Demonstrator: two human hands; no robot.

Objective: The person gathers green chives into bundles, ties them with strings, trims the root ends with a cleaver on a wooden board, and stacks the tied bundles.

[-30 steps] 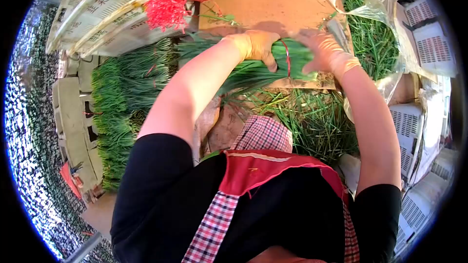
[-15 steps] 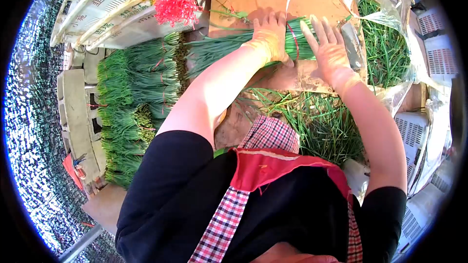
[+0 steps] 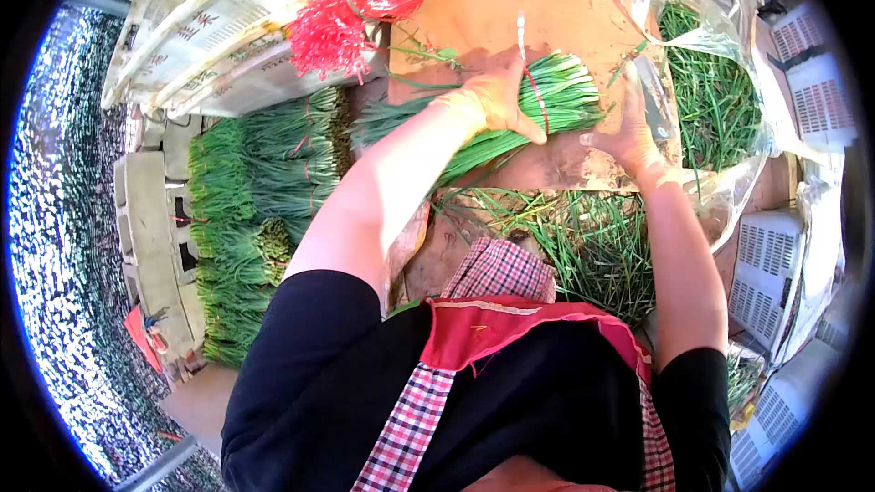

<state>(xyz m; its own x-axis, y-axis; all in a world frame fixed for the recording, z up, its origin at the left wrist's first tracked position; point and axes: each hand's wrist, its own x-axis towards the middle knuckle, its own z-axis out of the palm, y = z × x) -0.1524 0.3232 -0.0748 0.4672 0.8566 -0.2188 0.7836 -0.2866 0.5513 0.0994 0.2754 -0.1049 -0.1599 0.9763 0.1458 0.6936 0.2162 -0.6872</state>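
On the orange-brown board (image 3: 492, 14) lies a bunch of garlic chives (image 3: 556, 96), bound with a red tie, its pale stem ends to the right. My gloved left hand (image 3: 497, 98) grips the bunch just left of the tie, its thumb on the near side. To the right of the stem ends is my gloved right hand (image 3: 629, 132), thumb and fingers apart, holding nothing. A flat grey blade-like piece (image 3: 654, 96) lies beside the right fingers. A cluster of red ties (image 3: 333, 32) hangs at the board's upper left.
Several tied chive bunches (image 3: 273, 164) are stacked on the left beside concrete blocks (image 3: 150, 237). Loose chive leaves (image 3: 602, 251) lie below the board; more fill a clear plastic bag (image 3: 711, 91) at right. White sacks (image 3: 210, 27) stand upper left, white crates (image 3: 766, 246) at right.
The stem ends, covered by my right hand before, now show. My right hand has come off the bunch and opened wider, while my left hand has closed round it.
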